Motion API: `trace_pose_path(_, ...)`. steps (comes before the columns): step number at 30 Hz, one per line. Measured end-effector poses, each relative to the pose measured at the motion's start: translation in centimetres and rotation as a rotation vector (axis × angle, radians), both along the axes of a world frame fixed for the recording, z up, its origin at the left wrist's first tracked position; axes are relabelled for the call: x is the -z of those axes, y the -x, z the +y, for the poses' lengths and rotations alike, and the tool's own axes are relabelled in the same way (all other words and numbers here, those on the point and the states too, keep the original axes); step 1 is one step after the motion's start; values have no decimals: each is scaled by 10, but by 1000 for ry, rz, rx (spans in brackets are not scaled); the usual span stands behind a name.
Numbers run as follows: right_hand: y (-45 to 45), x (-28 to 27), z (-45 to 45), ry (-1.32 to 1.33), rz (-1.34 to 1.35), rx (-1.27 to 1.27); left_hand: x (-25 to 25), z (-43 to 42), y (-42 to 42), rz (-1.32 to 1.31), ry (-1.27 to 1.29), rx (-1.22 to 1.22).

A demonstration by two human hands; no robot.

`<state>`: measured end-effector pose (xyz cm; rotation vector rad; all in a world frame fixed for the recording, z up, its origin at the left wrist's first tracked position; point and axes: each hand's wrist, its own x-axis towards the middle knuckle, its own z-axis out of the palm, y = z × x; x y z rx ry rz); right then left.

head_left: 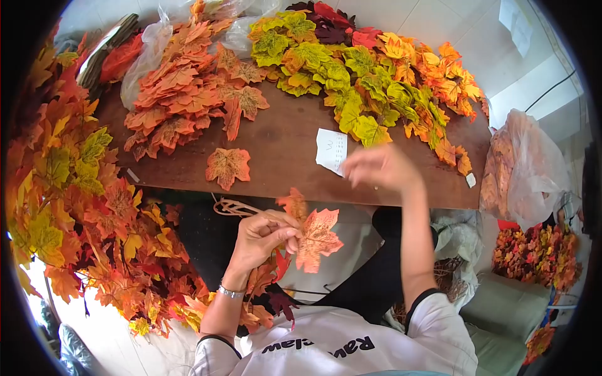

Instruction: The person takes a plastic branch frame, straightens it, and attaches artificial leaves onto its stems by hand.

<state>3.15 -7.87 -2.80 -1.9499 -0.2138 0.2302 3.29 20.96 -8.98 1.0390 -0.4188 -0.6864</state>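
Observation:
My left hand [266,239] is closed in a pinch on an artificial maple leaf [318,238], orange with dark speckles, held above my lap. Another orange leaf [293,203] shows just behind the fingers; whether it is pinched too is unclear. My right hand [384,168] hovers over the table's front edge, its fingers smeared by motion. Beside those fingers lies a torn white paper [331,149] with writing. A single orange leaf [227,168] rests flat on the brown table [282,135], to the left of the paper.
Piles of orange leaves [179,94] and yellow-green leaves [320,69] cover the table's back. Strung autumn leaves [103,219] hang along my left side. A plastic bag [527,163] of orange leaves stands at the right, above more leaf bunches [533,257].

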Motion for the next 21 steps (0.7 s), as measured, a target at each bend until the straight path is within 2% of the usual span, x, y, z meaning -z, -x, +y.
trace_pose_path(2, -50, -11, -35, 15, -144, 215, 1, -3, -2, 50, -31, 45)
trace_pose_path(3, -78, -22, -43, 166, -235, 369, 2, -4, -2, 55, -41, 55)
trace_pose_path(8, -232, -5, -140, 787, -722, 568, 8, -6, -5, 75, -89, 73)
trace_pose_path(11, -283, 9, -163, 910, -686, 561, 10, -6, -8, 103, -83, 65)
trace_pose_path(12, -296, 15, -168, 856, -737, 518, 11, -5, -10, 102, -80, 63)
trace_pose_path(18, -320, 35, -184, 1067, -731, 466, 10, -2, -16, 138, -113, 65)
trace_pose_path(21, -312, 11, -179, 721, -449, 508, 9, -1, -16, 148, -115, 48)
